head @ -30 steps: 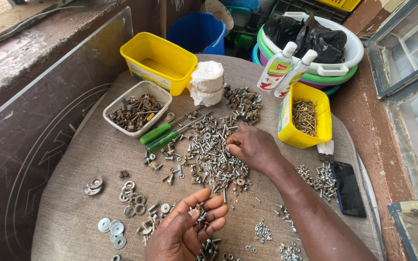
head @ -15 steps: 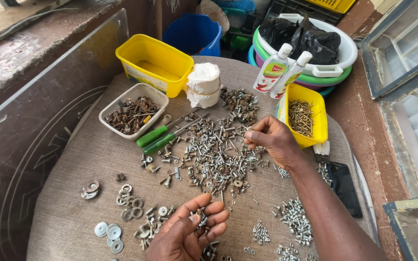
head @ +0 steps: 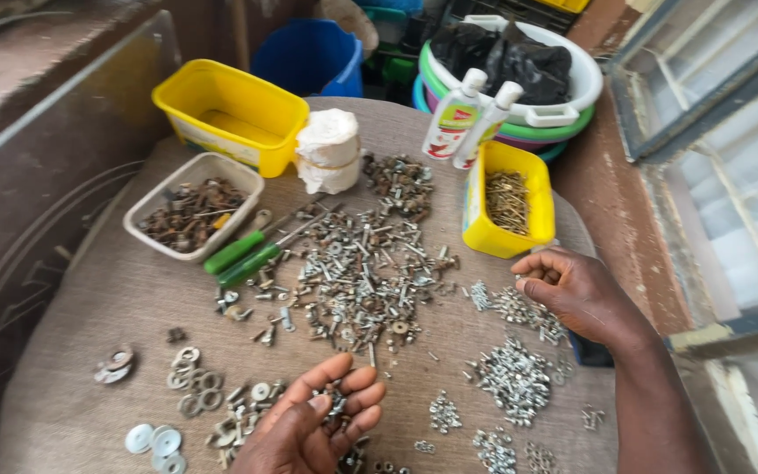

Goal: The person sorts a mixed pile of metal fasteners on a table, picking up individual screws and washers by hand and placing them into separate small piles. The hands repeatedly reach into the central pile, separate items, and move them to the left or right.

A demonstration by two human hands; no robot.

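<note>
A big heap of mixed screws, bolts and nuts (head: 357,272) lies in the middle of a round cloth-covered table (head: 107,298). My left hand (head: 313,421) rests palm up near the front edge, cupping a few small metal pieces. My right hand (head: 576,290) hovers at the right over a small sorted pile of nuts (head: 519,307), fingers curled with the tips pinched together; what they hold is too small to tell. A larger pile of silver nuts (head: 515,377) lies just in front of it.
A small yellow tub of nails (head: 506,200), two white bottles (head: 467,123), a white tray of rusty parts (head: 193,211), a bigger yellow tub (head: 230,110), a tape roll (head: 328,149), green-handled screwdrivers (head: 243,254), washers (head: 186,395), stacked basins (head: 528,96) behind.
My right hand has left the central heap and travelled right and down to the sorted piles by the table's right edge. The left hand stays cupped at the front.
</note>
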